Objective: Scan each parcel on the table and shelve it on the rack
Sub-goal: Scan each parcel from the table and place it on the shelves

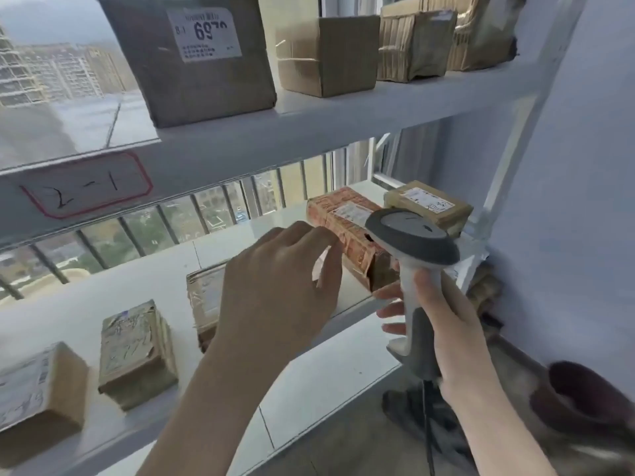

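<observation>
Left hand (285, 280): fingers loosely curled, empty, just beside the orange printed cardboard parcel (350, 235) on the white rack's lower shelf (326, 355). Parcel's long axis runs near-right to far-left; left hand nearer. Right hand (443, 321): wrapped around grey-and-white handheld scanner (412, 245), right of parcel.

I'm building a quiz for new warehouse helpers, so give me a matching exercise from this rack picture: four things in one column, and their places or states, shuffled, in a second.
Things:
1. scanner
2. box with the 69 label
3. orange printed parcel
4. red-outlined tag

Places or states:
A. stuck on the front edge of the upper shelf
B. lying on the lower shelf, by the left hand's fingertips
C. gripped in the right hand
D. standing on the upper shelf, at the left

Pairs: 1-C, 2-D, 3-B, 4-A
</observation>
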